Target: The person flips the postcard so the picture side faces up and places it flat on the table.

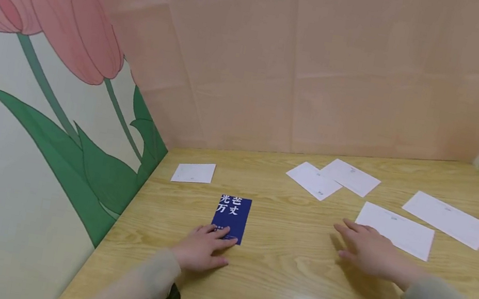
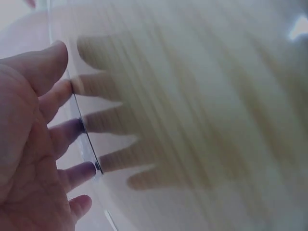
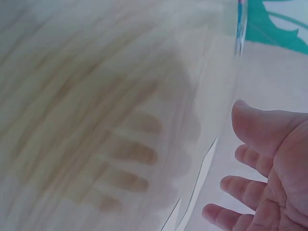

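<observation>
A dark blue card [image 1: 233,216] with large white characters lies flat on the wooden table, left of its middle. My left hand [image 1: 202,248] rests on its lower part, fingers spread and fairly straight. In the left wrist view the fingertips of that hand [image 2: 38,139] touch the card's thin dark edge [image 2: 88,134]. Over to the right, my right hand [image 1: 369,251] hovers above the table with loose fingers and holds nothing. Its fingers overlap the near-left corner of a white card [image 1: 401,230] in the head view. The right wrist view shows that hand [image 3: 269,173] apart from the tabletop.
One small white card [image 1: 193,172] lies at the back left. Two overlapping white cards, a left one [image 1: 312,179] and a right one [image 1: 352,177], lie toward the back right. Another long white card [image 1: 447,219] is farther right. A pink sheet [image 1: 327,69] hangs behind the table [image 1: 275,280].
</observation>
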Demonstrator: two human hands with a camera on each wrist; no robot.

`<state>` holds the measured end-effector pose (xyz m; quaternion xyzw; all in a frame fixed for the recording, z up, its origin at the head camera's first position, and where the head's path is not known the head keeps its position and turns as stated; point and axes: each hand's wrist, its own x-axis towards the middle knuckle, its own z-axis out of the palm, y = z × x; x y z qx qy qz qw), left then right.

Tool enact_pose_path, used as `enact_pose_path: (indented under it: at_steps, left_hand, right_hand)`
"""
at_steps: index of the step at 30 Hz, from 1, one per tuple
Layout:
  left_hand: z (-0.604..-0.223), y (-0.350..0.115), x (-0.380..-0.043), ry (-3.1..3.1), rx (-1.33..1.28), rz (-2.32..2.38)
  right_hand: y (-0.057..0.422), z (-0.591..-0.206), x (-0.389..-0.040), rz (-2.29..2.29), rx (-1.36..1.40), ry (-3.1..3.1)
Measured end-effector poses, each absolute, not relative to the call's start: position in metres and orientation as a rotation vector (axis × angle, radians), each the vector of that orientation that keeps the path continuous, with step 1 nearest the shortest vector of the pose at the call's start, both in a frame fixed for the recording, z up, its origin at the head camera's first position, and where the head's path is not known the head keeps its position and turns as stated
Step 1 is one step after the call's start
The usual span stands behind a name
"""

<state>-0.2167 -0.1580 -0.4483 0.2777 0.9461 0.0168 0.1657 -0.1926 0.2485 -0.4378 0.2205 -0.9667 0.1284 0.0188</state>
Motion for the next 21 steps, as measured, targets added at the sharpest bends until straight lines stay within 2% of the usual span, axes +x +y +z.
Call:
enact_pose_path:
  at_steps: [17, 21]
  left_hand:
    - [-0.454, -0.243, -0.237, 2.784, 0.539, 0.159]
    - [-0.455, -0.257, -0.240, 2.804, 0.511, 0.169]
  right_hand:
    - [0.326, -0.457, -0.205, 0.405, 0.428, -3.277]
    - [0.338, -0.462, -0.208, 0.446, 0.454, -3.276]
